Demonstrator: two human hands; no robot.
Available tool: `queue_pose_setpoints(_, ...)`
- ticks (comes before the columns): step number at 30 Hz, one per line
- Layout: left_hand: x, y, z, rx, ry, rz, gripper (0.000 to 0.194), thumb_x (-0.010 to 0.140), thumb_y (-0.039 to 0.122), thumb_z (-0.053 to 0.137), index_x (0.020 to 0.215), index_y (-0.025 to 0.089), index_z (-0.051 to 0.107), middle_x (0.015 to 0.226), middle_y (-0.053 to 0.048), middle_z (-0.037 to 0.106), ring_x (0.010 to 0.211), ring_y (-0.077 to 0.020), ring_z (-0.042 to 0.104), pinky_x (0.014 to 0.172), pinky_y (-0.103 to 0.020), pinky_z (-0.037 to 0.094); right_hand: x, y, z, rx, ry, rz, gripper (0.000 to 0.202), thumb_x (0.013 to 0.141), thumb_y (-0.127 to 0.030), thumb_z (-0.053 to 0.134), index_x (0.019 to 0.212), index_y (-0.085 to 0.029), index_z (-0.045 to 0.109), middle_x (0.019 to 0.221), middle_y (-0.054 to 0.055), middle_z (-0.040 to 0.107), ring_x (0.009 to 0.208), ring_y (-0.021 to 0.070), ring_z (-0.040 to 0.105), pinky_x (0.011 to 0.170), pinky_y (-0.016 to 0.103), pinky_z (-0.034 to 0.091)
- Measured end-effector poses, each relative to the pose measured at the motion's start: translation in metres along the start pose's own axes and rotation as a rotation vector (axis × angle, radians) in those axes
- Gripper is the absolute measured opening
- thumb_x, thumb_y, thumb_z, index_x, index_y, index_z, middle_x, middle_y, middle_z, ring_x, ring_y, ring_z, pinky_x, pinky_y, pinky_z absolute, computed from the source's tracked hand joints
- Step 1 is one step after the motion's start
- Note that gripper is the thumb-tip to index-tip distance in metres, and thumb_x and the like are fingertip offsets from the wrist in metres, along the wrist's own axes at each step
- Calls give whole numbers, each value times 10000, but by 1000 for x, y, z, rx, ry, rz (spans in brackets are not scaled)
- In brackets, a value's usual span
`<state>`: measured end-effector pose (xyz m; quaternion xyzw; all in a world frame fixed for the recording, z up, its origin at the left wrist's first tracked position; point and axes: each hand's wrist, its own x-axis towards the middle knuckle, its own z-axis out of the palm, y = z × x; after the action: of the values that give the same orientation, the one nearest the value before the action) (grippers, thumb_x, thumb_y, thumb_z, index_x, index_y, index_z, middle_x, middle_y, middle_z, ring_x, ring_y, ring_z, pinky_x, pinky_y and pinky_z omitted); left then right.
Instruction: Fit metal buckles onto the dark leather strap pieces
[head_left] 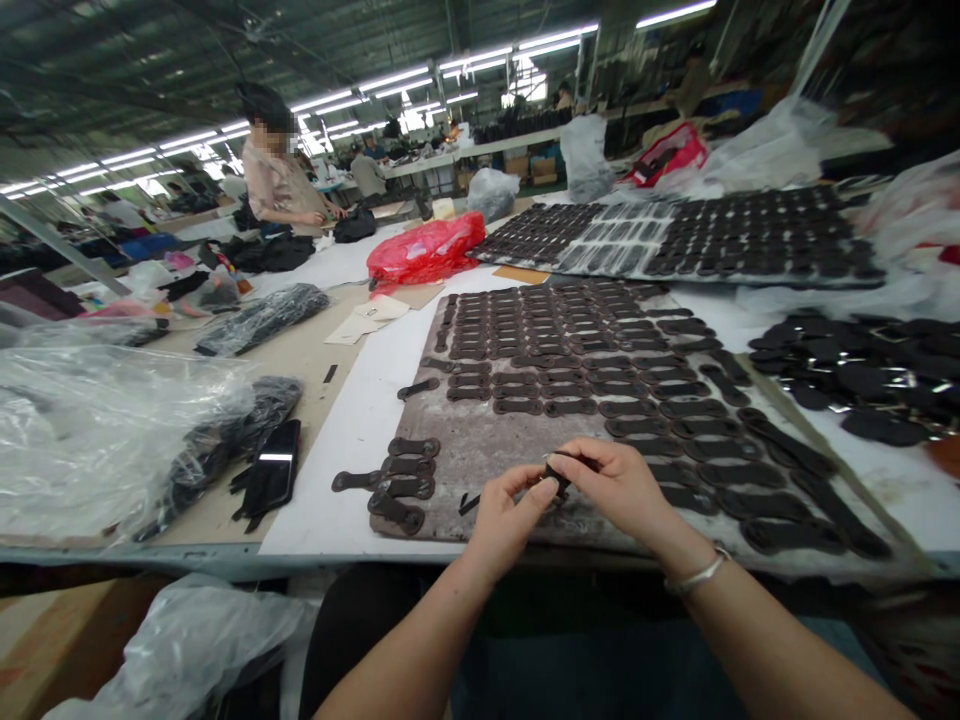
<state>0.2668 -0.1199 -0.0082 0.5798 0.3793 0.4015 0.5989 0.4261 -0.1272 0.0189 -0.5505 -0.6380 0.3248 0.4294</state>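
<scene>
Both hands meet over the front part of a grey-brown board. My left hand pinches a small dark piece between thumb and fingers. On the same piece my right hand has its thumb and fingers closed, with a silvery bangle at the wrist. The fingers partly cover the piece. Rows of dark strips with rounded ends lie across the board. Several similar strips sit at its left edge. A thin black strip lies just left of my left hand.
A phone and clear plastic are on the left. Behind the board are a red bag and another board of dark pieces. Dark round pieces are heaped right. A person stands at back left.
</scene>
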Motion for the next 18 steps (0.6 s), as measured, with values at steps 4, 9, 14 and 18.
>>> queue_pose_setpoints(4, 1, -1, -2, -2, 52, -10, 229, 783, 349, 615, 703, 137, 651, 668, -16, 608, 674, -137, 528, 687, -251, 406, 0, 1, 1, 112, -20, 80, 273, 839, -405, 550, 767, -168, 666, 621, -3, 578, 565, 132, 503, 527, 233, 402)
queue_pose_setpoints(9, 4, 1, -1, -146, 111, -15, 222, 779, 337, 614, 695, 133, 624, 643, -5, 587, 653, -124, 509, 666, -243, 395, 0, 2, 0, 201, -119, 97, 279, 854, -417, 530, 869, -173, 665, 672, 4, 609, 615, 144, 550, 563, 235, 439)
queue_pose_setpoints(14, 5, -2, 0, -101, 93, 35, 187, 800, 304, 594, 723, 135, 619, 668, -7, 576, 673, -127, 501, 673, -244, 397, -1, 2, 2, -128, -59, -55, 286, 859, -350, 542, 636, -177, 591, 604, -19, 536, 596, 132, 510, 558, 233, 371)
queue_pose_setpoints(18, 3, -5, -1, -6, 112, 118, 168, 826, 298, 564, 797, 153, 643, 743, -21, 603, 738, -149, 529, 725, -260, 412, -5, -4, 3, -311, 48, -249, 332, 878, -320, 518, 576, -184, 484, 559, -25, 437, 551, 119, 444, 541, 242, 318)
